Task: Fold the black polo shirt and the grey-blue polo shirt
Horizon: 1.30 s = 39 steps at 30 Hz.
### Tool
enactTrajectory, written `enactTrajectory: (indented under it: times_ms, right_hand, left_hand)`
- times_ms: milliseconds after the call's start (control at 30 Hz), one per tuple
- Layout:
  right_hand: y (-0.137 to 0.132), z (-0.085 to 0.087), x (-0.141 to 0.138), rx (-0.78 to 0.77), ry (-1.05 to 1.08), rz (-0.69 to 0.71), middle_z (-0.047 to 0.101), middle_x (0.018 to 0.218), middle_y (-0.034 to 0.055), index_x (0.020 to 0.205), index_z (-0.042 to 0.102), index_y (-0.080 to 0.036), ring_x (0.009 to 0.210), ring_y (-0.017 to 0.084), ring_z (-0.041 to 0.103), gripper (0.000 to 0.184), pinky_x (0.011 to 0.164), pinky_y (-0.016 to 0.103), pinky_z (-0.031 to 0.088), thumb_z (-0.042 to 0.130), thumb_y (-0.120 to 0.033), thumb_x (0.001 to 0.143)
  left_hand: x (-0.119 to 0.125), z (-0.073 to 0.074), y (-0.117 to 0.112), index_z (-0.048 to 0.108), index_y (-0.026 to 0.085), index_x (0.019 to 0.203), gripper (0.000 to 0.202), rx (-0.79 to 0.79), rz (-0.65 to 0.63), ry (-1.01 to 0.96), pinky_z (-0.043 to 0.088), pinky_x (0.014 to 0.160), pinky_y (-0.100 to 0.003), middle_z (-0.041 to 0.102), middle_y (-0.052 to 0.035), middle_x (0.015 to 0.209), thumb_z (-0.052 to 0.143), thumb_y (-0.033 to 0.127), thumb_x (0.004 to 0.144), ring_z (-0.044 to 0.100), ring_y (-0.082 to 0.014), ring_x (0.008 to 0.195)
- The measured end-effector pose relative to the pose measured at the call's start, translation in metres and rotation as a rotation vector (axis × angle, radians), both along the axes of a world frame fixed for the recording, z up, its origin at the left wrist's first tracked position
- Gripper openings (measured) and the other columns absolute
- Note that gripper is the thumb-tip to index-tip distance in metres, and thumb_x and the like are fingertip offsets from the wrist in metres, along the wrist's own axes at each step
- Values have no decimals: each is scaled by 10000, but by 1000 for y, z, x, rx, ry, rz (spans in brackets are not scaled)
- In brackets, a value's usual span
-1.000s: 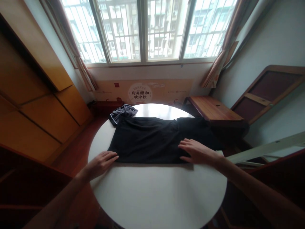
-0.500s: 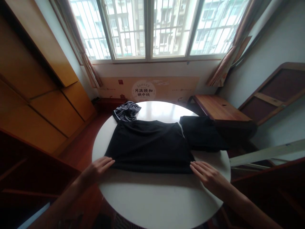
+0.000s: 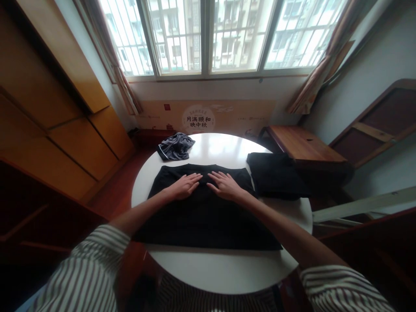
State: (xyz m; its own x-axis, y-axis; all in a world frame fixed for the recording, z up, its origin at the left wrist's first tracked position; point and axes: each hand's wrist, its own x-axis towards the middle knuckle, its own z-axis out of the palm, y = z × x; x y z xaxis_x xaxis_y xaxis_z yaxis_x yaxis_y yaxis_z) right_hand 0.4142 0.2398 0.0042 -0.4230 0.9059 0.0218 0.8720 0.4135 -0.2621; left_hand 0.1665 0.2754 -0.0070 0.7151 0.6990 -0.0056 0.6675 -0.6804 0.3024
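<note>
A black cloth garment (image 3: 203, 223) lies flat and spread on the round white table (image 3: 214, 149). My left hand (image 3: 183, 186) and my right hand (image 3: 224, 185) both rest palm down on its upper middle, fingertips close together, gripping nothing. Striped sleeves cover my forearms near the bottom of the view. To the right, a folded black garment (image 3: 276, 175) sits near the table's edge. A crumpled grey garment with white trim (image 3: 175, 146) lies at the far left of the table, beyond my left hand.
A wooden bench (image 3: 305, 145) stands just past the table's right side. Orange wooden cupboards (image 3: 65, 147) line the left wall. A white rail (image 3: 364, 206) crosses the right side. A window (image 3: 204, 39) and printed wall panel (image 3: 198, 117) lie beyond the table.
Both hands have slid from the garment's near corners to its middle, moving closer together. The black garment's near edge now lies closer to me and looks wider. The grey garment has not moved.
</note>
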Motion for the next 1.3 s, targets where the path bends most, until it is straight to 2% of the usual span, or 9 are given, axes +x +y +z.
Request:
enactTrajectory:
  times_ms: [100, 300, 500, 700, 867, 1000, 1100, 1200, 1300]
  right_hand:
    - [20, -19, 3, -124, -4, -68, 210, 1626, 63, 1553, 290, -260, 1489, 342, 172, 685, 1146, 671, 114, 222, -637, 985]
    - [10, -39, 24, 4, 49, 6, 248, 1617, 58, 1540, 321, -277, 1492, 291, 189, 623, 1176, 599, 118, 232, -589, 1009]
    - [14, -31, 22, -19, 10, 31, 246, 1618, 62, 1526, 356, -285, 1486, 325, 193, 649, 1154, 652, 119, 243, -635, 991]
    - [35, -28, 33, -87, -59, -58, 196, 1629, -23, 1546, 281, -348, 1492, 373, 121, 618, 1125, 715, 89, 197, -623, 1000]
    - [35, -25, 44, -16, -4, -98, 240, 1620, 44, 1546, 309, -267, 1485, 356, 173, 589, 1150, 665, 136, 265, -535, 1023]
    - [-16, -1, 45, 186, 57, -17, 496, 1465, 173, 1385, 547, -150, 1387, 340, 402, 510, 1150, 588, 254, 462, -452, 982]
    - [-81, 11, 51, 138, 75, 278, 559, 1406, 163, 1357, 565, -155, 1325, 312, 486, 561, 1134, 516, 340, 588, -490, 907]
    - [-137, 3, 73, 126, -19, 372, 507, 1465, 138, 1463, 450, -189, 1373, 361, 417, 703, 1112, 591, 344, 671, -368, 820]
    - [-163, -20, 107, 230, -131, 283, 505, 1471, 110, 1497, 405, -210, 1371, 369, 417, 788, 1062, 624, 386, 573, -126, 732]
  left_hand:
    - [4, -18, 36, 266, 272, 1548, 520, -17, 90, 111, 99, 1160, -643, 224, -55, 1624, 249, 399, 1044, 176, -256, 1499]
    - [-6, -23, 52, 271, 288, 1546, 537, 21, 140, 116, 53, 1150, -659, 212, -44, 1627, 197, 452, 1040, 174, -248, 1499]
    - [10, -11, 55, 364, 256, 1511, 527, 27, 154, 167, 35, 1148, -667, 295, -58, 1600, 187, 415, 1041, 237, -265, 1477]
    - [16, -28, 48, 243, 249, 1558, 658, 29, 219, 104, 27, 1132, -702, 176, -68, 1636, 239, 596, 999, 103, -303, 1508]
    - [10, -23, 48, 278, 232, 1545, 555, -8, 278, 34, 71, 1134, -701, 205, -73, 1629, 177, 447, 1043, 125, -284, 1507]
    - [-1, 4, 4, 470, 191, 1439, 464, 199, 246, -94, 217, 1148, -634, 408, -125, 1536, 335, 361, 1029, 302, -309, 1445]
    - [-17, 23, -60, 545, 187, 1373, 422, 226, -71, -130, 355, 1135, -495, 535, -135, 1423, 455, 368, 1002, 478, -265, 1328]
    - [-46, 27, -118, 501, 175, 1415, 588, 200, -262, -54, 404, 1110, -503, 534, -156, 1423, 614, 452, 909, 489, -300, 1324]
    - [-83, 17, -150, 497, 182, 1426, 541, 256, -234, 45, 433, 1087, -513, 539, -150, 1426, 606, 255, 901, 488, -308, 1334]
